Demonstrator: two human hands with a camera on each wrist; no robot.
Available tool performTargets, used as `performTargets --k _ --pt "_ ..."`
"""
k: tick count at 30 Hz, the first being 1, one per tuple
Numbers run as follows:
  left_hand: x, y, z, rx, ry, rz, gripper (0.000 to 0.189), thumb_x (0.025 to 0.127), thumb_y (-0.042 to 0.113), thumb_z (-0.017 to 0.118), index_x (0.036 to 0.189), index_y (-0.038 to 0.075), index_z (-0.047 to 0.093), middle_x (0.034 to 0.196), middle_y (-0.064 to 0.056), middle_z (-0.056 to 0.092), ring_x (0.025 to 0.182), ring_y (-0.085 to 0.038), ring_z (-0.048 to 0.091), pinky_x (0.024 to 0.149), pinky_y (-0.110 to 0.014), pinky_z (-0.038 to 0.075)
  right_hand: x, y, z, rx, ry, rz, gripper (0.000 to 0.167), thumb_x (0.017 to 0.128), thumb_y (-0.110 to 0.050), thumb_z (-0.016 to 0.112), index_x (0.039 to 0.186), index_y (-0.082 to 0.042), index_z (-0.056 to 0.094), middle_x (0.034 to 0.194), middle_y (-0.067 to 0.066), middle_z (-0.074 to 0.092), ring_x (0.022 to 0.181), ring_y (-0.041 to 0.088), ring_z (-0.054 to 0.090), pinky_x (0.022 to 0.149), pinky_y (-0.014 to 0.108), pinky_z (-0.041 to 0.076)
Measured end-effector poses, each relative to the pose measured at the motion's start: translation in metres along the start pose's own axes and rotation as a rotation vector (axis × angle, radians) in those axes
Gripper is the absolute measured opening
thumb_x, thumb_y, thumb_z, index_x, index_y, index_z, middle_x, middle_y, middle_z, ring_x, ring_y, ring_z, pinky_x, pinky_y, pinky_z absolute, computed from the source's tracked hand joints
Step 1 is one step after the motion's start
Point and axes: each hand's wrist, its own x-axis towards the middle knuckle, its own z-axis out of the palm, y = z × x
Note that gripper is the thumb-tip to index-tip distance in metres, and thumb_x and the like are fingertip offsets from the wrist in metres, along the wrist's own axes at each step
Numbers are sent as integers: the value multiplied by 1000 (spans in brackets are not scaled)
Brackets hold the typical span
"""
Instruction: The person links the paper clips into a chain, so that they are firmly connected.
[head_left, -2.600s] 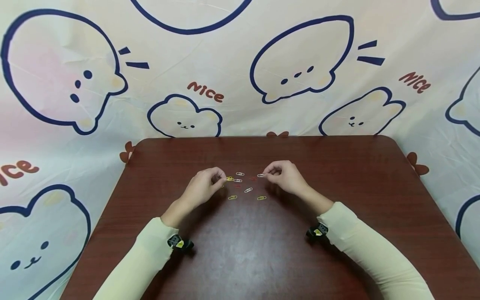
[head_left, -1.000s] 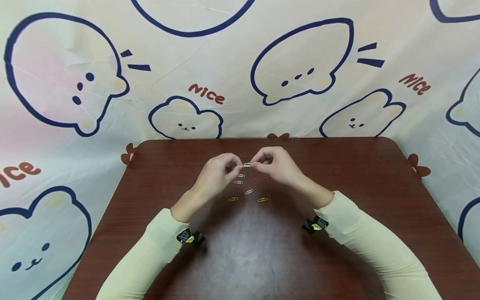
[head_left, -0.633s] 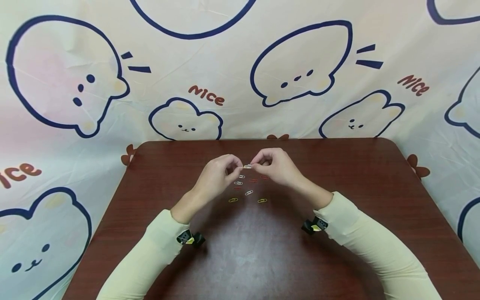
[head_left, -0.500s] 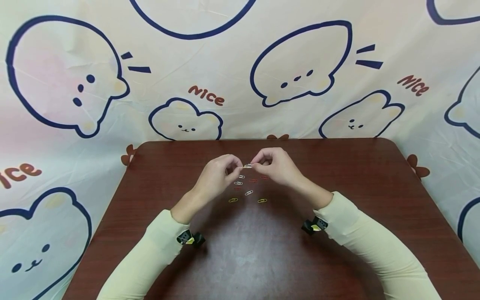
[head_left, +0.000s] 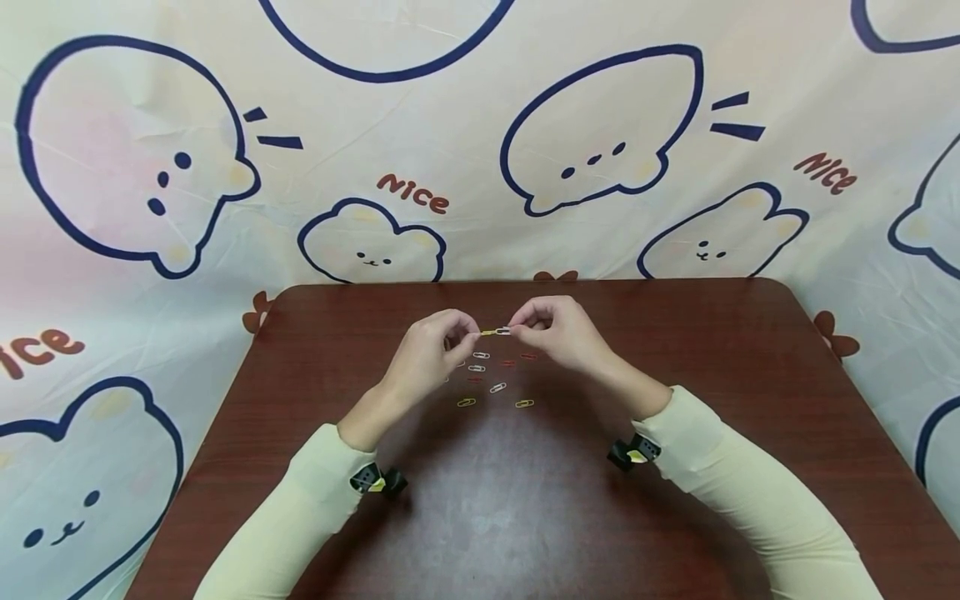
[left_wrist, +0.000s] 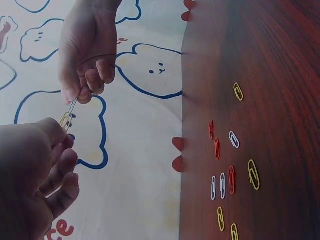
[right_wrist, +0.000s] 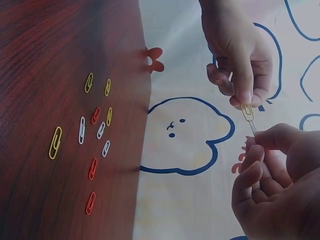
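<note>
While the left hand [head_left: 429,354] pinches a yellow clip [head_left: 487,333] and the right hand [head_left: 564,331] pinches a white clip [head_left: 503,331] above the table [head_left: 480,517], this looks like linking, though the join is too tiny to be sure, and a soft tug seems needed next.

1. Head: above and behind the left hand [head_left: 430,348] and right hand [head_left: 561,335], farthest, facing forward and down.
2. Left wrist: close by the left hand, facing the right.
3. Right wrist: close by the right, facing the left; wrist views share both hands and the desk [right_wrist: 45,200].
</note>
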Motion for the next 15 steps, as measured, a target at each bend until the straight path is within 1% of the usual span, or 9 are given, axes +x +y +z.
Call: performTargets --k 4,9,15 --pt "-2 -1 2 7 -25 -22 7 92 3 72 92 8 67 83 0 63 71 -12 57 65 -28 49 -1 0 0 -4 2 8 4 92 -8 74 92 -5 76 80 8 70 67 21 56 55 26 43" --pt "-3 -1 4 16 -71 -40 6 92 4 72 94 7 67 84 0 62 72 -12 59 67 -29 50 -1 -1 1 3 -1 13 3 92 -7 74 91 -5 76 81 12 70 67 20 56 56 25 43" --pt "-4 -1 4 20 -106 -54 6 91 5 73 95 7 68 85 1 62 72 -11 58 66 -29 50 -1 -2 3 14 -1 5 4 92 -7 74 92 -4 76 83 15 71 68 20 57 57 24 44"
